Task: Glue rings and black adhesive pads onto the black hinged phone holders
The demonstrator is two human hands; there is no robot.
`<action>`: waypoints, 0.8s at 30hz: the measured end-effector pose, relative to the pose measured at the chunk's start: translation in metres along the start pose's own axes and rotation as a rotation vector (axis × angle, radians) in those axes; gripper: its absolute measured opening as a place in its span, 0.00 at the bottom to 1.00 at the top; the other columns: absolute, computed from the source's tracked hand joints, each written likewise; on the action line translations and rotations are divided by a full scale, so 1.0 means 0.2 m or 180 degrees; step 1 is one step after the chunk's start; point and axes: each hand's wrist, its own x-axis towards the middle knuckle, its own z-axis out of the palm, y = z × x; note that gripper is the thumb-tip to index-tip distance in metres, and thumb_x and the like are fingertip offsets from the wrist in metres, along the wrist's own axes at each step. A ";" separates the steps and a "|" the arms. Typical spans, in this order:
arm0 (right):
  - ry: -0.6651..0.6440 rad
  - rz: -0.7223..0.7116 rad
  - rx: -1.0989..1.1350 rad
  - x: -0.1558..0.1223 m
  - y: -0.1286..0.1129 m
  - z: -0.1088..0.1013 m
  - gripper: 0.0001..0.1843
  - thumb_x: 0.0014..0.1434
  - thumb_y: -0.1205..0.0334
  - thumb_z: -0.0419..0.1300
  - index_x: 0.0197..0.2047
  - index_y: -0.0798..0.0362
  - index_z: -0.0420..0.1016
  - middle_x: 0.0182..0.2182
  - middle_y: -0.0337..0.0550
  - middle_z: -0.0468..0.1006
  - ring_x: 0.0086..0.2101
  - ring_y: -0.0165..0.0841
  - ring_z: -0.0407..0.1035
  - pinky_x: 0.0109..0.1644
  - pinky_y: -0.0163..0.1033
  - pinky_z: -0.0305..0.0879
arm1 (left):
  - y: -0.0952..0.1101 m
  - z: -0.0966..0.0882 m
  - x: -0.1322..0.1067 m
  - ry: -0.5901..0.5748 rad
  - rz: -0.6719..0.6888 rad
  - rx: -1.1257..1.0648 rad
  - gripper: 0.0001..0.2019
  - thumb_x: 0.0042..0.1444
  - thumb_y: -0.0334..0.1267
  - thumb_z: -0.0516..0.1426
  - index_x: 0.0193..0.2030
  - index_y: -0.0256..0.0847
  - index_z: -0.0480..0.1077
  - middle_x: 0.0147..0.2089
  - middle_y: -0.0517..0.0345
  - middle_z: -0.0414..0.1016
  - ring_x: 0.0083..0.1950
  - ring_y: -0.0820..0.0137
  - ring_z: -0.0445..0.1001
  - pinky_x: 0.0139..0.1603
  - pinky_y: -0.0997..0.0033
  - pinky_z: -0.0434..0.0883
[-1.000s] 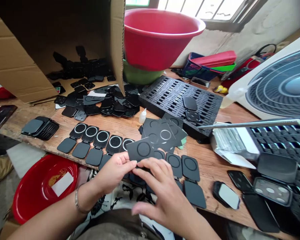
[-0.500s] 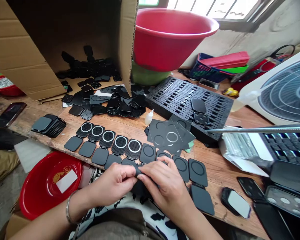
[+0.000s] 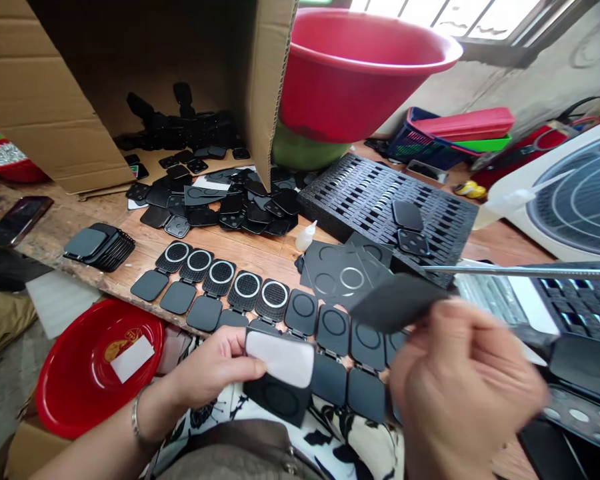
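Pinching, newly apart: left grip (image 3: 215,370) on white panel (image 3: 285,360), right grip (image 3: 463,373) on dark sheet (image 3: 397,303)

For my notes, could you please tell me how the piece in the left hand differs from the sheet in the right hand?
The piece in the left hand shows a pale patch; the sheet in the right hand looks dark throughout. The piece shows a ring outline, while none is visible on the blurred sheet. Both are held.

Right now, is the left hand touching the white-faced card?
Touching. In the head view, the left hand grips the white-faced card at its edge, thumb over the white side.
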 end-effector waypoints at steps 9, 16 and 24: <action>-0.2097 -0.0527 -0.0148 -0.05 0.11 0.09 0.29 0.60 0.50 0.64 0.63 0.48 0.69 0.59 0.53 0.73 0.58 0.47 0.68 0.61 0.57 0.63 | -0.02 -0.05 0.00 0.0013 0.0698 -0.0581 0.01 0.44 0.32 0.65 0.26 0.39 0.77 0.60 0.51 0.73 0.68 0.50 0.63 0.70 0.47 0.56; -0.2049 0.1596 0.0460 0.04 0.10 0.17 0.14 0.60 0.50 0.63 0.35 0.52 0.76 0.35 0.46 0.80 0.36 0.37 0.74 0.39 0.42 0.72 | 0.05 -0.06 -0.04 -0.0058 0.0684 0.1074 0.06 0.54 0.32 0.59 0.33 0.39 0.79 0.67 0.49 0.66 0.71 0.49 0.57 0.70 0.51 0.56; -0.2298 0.1571 0.0572 0.24 0.21 0.26 0.16 0.54 0.48 0.67 0.34 0.52 0.73 0.28 0.39 0.72 0.27 0.30 0.66 0.31 0.37 0.65 | 0.13 -0.01 -0.08 -0.0230 0.0271 0.4000 0.10 0.58 0.28 0.51 0.39 0.38 0.73 0.70 0.43 0.60 0.73 0.59 0.55 0.72 0.56 0.54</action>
